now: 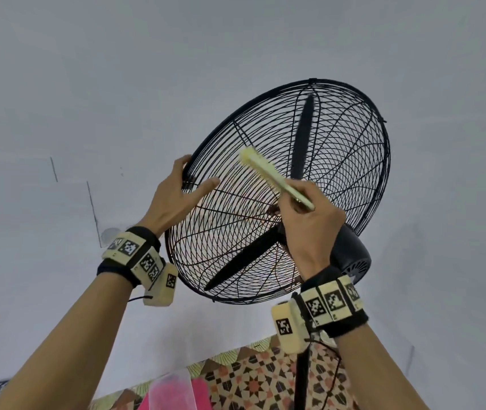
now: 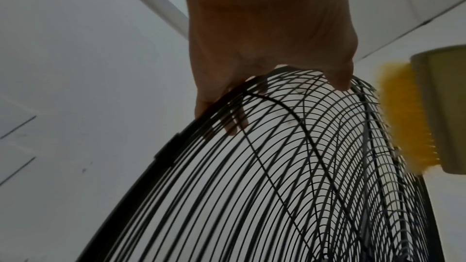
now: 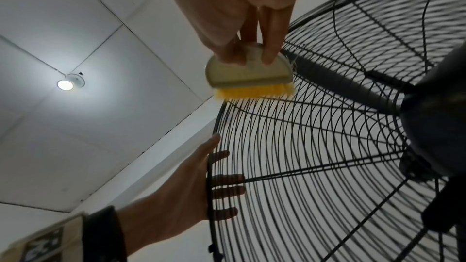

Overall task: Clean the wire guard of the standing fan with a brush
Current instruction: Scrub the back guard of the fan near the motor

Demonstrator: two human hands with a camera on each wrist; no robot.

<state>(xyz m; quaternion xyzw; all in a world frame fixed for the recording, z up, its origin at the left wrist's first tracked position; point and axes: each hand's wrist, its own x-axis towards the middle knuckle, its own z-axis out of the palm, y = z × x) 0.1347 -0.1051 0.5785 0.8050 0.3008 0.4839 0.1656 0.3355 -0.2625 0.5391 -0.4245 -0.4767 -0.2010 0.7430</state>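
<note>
Here we hook our left hand (image 1: 173,196) around the left rim of the wire guard (image 1: 339,161), steadying it, while our right hand (image 1: 309,220) grips the brush (image 1: 268,173), bristles against the guard's near wires

Both arms raised, left grip (image 1: 176,193) clasping — right grip (image 1: 309,214) curled tight

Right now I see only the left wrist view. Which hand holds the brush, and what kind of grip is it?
Observer: The right hand holds the brush, fingers curled over its pale back.
Operator: Which side of the wire guard is it on?
Observer: The rear side: in the head view the motor housing faces the person.
Operator: Where does the left hand hold?
Observer: On the guard's left edge, in the head view.
</note>
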